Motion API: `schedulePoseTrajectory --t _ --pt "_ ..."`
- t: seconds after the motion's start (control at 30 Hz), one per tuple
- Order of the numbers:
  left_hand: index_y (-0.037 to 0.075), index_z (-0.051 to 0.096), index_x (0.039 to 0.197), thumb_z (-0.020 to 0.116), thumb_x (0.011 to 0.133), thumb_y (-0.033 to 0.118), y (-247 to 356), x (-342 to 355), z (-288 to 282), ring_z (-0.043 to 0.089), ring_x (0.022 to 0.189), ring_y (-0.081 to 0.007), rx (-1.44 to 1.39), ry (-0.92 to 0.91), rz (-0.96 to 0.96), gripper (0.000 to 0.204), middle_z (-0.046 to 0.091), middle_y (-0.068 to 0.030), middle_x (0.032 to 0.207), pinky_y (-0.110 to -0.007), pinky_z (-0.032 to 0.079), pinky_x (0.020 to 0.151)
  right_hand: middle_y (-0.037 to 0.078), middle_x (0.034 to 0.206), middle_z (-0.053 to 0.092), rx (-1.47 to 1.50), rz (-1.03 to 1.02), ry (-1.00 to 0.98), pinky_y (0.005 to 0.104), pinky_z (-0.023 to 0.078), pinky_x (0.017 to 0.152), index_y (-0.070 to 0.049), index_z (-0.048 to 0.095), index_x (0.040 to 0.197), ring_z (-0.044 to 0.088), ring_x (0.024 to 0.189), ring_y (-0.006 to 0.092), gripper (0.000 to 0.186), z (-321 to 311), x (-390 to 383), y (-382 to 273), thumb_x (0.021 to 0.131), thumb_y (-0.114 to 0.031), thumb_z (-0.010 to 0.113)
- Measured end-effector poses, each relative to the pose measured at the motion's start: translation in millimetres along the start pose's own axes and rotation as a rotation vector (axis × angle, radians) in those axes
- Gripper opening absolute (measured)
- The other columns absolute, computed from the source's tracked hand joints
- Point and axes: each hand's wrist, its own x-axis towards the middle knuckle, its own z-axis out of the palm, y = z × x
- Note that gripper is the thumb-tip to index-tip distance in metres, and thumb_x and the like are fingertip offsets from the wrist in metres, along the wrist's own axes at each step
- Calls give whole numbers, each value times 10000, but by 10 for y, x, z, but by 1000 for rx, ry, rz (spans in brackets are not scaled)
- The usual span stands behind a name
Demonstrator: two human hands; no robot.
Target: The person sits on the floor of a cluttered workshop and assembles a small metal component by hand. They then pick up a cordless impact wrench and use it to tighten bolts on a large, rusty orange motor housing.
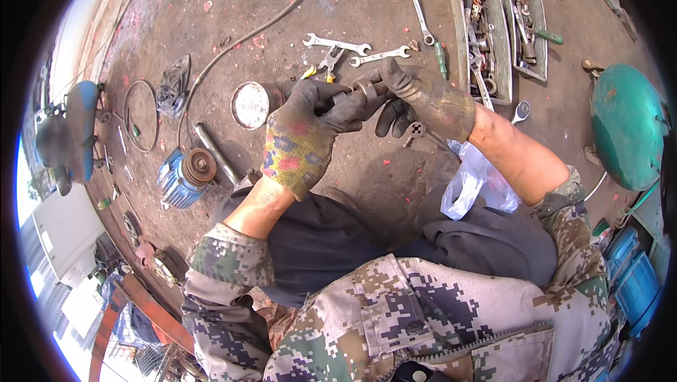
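My left hand (302, 132), in a dirty patterned glove with dark fingers, is closed around a dark metal part with a thick round collar (367, 91). A threaded end (352, 127) shows below the fingers. Opposite it, my right hand (434, 100), in a matching glove, has its thumb and forefinger at the part's outer end, with the other fingers curled below. Just under the right hand is a small round metal piece with a cross-shaped opening (417, 129); whether the hand touches it, I cannot tell. The fingers hide much of the held part.
Open-end spanners (338, 44) and pliers (331, 61) lie beyond my hands. Two metal trays of tools (486, 40) stand at far right. A white-topped can (251, 105), a blue motor (185, 177) and a hose (233, 47) are on the left; a green stool (626, 127) is on the right.
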Motion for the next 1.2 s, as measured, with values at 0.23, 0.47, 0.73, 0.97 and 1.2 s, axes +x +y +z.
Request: schedulePoseTrajectory --t 0.23,0.47,0.73,0.97,1.2 --pt "-73 594 1182 717 1016 163 37 -8 22 734 889 -183 -16 -53 -25 314 717 -130 1052 -302 626 785 33 1015 695 107 -302 68 278 565 820 -64 669 1245 691 932 131 478 35 103 198 954 -429 770" --pt "-76 593 1203 711 1014 130 116 -67 34 726 898 -186 162 -78 45 304 714 -138 1057 -313 626 813 53 1127 691 -30 -220 -2 339 566 898 -41 650 1274 654 1083 137 581 -42 69 215 971 -533 707" --pt "-77 593 1195 692 1028 125 2 -36 -6 721 935 -193 72 -24 105 281 710 -142 1062 -323 631 797 57 1242 677 48 90 -70 307 569 874 -60 620 1350 641 1099 129 543 -116 74 119 989 -451 728" --pt "-63 597 1184 689 1037 186 71 -17 20 724 890 -178 14 -35 -24 303 710 -130 1015 -302 634 756 74 1218 695 99 17 -10 310 583 858 -54 604 1382 686 1100 152 629 -31 12 -21 922 -433 806" --pt "-7 654 843 398 1053 691 239 19 -144 682 479 -217 111 -88 -390 772 623 -72 647 -263 418 339 67 1035 688 -73 -180 58 288 580 753 15 604 1295 679 883 134 460 76 57 -8 932 -192 797"
